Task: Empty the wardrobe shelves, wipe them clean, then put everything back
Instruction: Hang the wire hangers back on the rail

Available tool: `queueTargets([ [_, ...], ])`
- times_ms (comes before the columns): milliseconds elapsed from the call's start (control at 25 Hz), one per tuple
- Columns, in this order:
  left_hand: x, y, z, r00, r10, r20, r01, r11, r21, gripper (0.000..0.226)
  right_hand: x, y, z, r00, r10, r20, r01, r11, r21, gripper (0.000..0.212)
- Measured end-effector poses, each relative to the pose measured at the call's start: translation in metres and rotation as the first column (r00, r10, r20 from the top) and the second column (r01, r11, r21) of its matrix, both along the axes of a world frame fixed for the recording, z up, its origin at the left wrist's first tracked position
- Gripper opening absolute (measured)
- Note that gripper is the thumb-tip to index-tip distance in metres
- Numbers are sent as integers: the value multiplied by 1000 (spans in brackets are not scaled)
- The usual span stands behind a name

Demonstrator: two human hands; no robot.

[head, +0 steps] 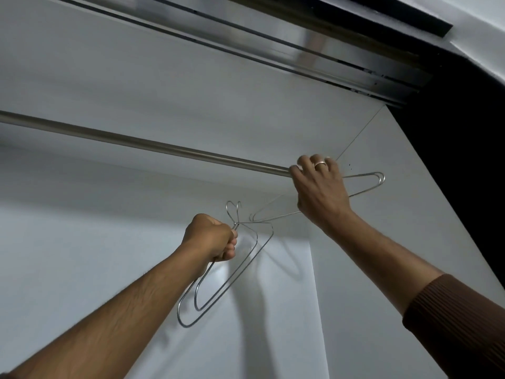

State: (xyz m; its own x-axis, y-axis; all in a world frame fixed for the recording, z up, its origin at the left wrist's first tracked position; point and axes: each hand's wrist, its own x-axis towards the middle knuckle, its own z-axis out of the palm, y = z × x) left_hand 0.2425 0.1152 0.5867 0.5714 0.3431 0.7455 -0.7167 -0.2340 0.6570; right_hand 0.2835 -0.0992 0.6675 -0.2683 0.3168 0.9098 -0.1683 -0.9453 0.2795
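The view looks up into a white wardrobe (pixel 136 242), its pale back and side panels meeting in a corner at upper right, with a dark gap beyond the right-hand side panel. Across the top run the dark and silver sliding-door tracks (pixel 300 50), slanting down to the right. Below them a metal hanging rail (pixel 142 143) crosses from the left edge toward the right side panel.

Both forearms reach up from the bottom of the view. The right arm wears a brown ribbed sleeve (pixel 461 321) pushed back from the wrist; the left arm is bare.

The right hand (pixel 319 190) is up at the rail's right end, fingers curled over the rail, a ring (pixel 319 164) on one finger. A pair of wire hangers (pixel 366 184) shows from behind this hand, their rounded ends jutting to the right and thin wires running down-left toward the other hand; whether the fingers also pinch them I cannot tell.

The left hand (pixel 211 237) is lower, well below the rail, clenched round the necks of two more wire hangers (pixel 218 291). Their hooks stand up above the fist and their looped bodies trail down to the left.
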Motion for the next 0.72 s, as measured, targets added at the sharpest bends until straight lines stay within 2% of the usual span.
queueTargets([
  [120,-15,17,-5,999,16,-41,-17,1000,-16,17,-11,34,-16,968,249,-25,-250,967,-39,30],
  [160,-20,24,-6,999,26,-37,-27,999,-25,16,-15,47,-23,926,372,-67,-374,927,-15,24],
  [240,-32,37,-6,999,36,7,-35,997,-62,14,-24,76,-39,745,635,-204,-635,769,72,16],
  [320,-46,49,0,997,5,72,3,993,-119,9,-30,107,-56,495,782,-378,-777,593,210,14],
  [360,-53,53,4,994,-22,105,37,988,-148,8,-32,122,-65,339,823,-457,-810,502,303,12],
  [400,-60,57,9,990,-40,133,62,984,-168,7,-35,135,-72,139,853,-503,-824,381,419,13],
  [480,-72,60,20,985,-39,168,72,978,-195,5,-47,156,-82,-273,836,-476,-745,130,655,29],
  [520,-75,60,27,983,-32,181,70,975,-210,4,-55,163,-84,-422,802,-423,-687,21,726,35],
  [560,-77,62,34,980,-22,199,68,971,-227,4,-62,168,-85,-514,774,-370,-649,-68,758,38],
  [600,-78,63,40,976,-20,218,74,967,-245,4,-69,171,-85,-558,760,-334,-632,-128,764,39],
  [640,-77,65,47,973,-15,229,77,962,-261,4,-74,174,-83,-565,756,-330,-638,-146,756,36],
  [720,-72,68,58,977,-18,213,77,958,-275,8,-82,177,-80,-529,764,-370,-668,-106,736,27],
])
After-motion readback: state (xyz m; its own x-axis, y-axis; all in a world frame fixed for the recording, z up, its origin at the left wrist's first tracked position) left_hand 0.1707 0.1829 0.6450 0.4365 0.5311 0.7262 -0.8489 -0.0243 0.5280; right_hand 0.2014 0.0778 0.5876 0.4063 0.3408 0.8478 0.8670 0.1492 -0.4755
